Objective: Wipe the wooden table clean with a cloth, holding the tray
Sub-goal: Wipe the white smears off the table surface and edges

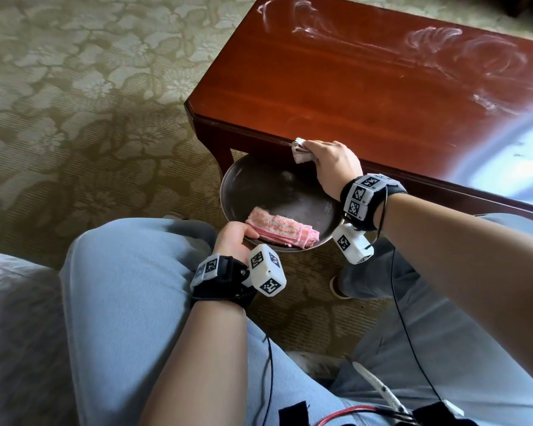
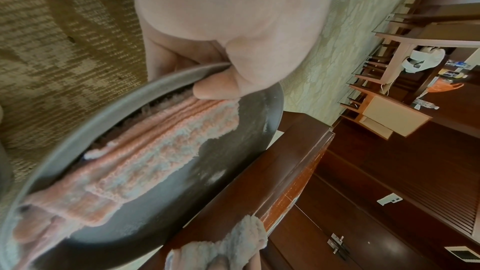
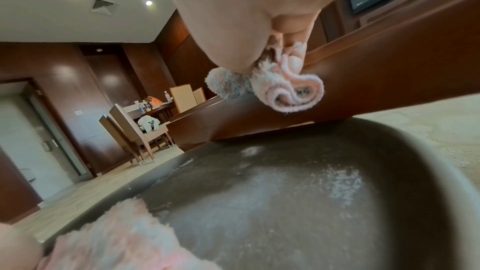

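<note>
Right now my right hand (image 1: 333, 162) clenches a bunched cloth (image 1: 299, 149) against the near edge of the tabletop (image 1: 366, 87), while my left hand (image 1: 234, 238) pinches the tray (image 1: 259, 186) by its rim at 7 o'clock, held just below that edge. White smears remain toward 1 o'clock on the wood. I judge the risk is tilt: a one-sided pinch could tip the tray and spill the folded pink cloth (image 1: 277, 230), or powder could miss it. That folded cloth's long axis runs from 10 to 4 o'clock.
</note>
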